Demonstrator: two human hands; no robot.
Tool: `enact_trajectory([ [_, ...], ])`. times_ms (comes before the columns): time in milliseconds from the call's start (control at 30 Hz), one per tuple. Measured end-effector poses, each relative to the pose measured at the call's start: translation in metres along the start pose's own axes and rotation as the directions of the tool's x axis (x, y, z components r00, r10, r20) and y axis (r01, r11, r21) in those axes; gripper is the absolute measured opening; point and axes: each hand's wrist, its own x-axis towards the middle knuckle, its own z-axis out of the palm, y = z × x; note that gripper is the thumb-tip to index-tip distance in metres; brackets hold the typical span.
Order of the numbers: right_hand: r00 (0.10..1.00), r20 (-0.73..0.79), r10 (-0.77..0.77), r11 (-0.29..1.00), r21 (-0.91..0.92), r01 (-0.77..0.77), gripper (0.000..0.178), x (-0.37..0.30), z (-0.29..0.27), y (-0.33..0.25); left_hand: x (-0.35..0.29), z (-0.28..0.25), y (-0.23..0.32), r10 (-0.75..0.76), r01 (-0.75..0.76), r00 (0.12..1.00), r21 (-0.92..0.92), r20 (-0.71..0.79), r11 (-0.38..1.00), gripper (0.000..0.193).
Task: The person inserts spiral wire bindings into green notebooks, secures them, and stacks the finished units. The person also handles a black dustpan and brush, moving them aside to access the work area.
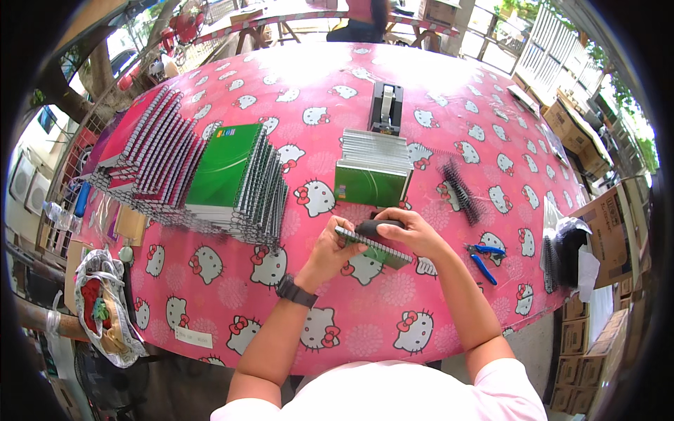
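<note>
My left hand [328, 247] grips a green spiral notebook [385, 255] by its left end, with the coiled edge turned upward. My right hand [415, 233] is closed around a black rounded object [380, 226], held against the notebook's far side; its exact kind I cannot make out. Just beyond my hands is a stack of green-covered notebooks or pads [372, 184], their pale page edges facing up. Behind this stack sits a black desktop device [386, 107] with a pale strip along its middle.
Stacked spiral notebooks with green covers [223, 165] and magenta covers [133, 133] fill the left side. Loose black wire coils [460, 191] and blue-handled pliers [484, 261] lie to my right. A cloth-lined basket [102, 309] hangs at the left edge; cardboard boxes [604, 235] stand right.
</note>
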Motion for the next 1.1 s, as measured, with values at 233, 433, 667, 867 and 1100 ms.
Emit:
enact_trajectory([
  [233, 0.987, -0.051, -0.154, 0.979, 0.129, 0.159, 0.044, -0.001, -0.014, -0.001, 0.003, 0.002, -0.001, -0.015, 0.016, 1.0, 0.035, -0.017, 0.999, 0.035],
  [433, 0.995, 0.013, -0.103, 0.988, 0.118, 0.101, 0.037, -0.016, -0.009, 0.001, 0.002, 0.007, -0.003, 0.03, -0.028, 0.999, 0.089, -0.027, 0.996, 0.034],
  [667, 0.919, -0.199, -0.341, 0.904, -0.338, 0.263, 0.031, -0.028, -0.007, -0.012, 0.0, 0.018, 0.016, 0.059, -0.056, 0.998, 0.327, 0.0, 0.944, 0.036],
  [867, 0.97, -0.213, -0.117, 0.991, -0.081, 0.102, 0.031, -0.042, -0.023, -0.005, 0.005, 0.033, 0.042, 0.074, -0.104, 0.993, 0.363, 0.097, 0.926, 0.034],
  [1100, 0.927, -0.275, -0.254, 0.822, -0.566, 0.057, 0.028, -0.06, -0.049, -0.013, 0.021, 0.043, 0.06, 0.13, -0.23, 0.965, 0.5, 0.226, 0.835, 0.036],
])
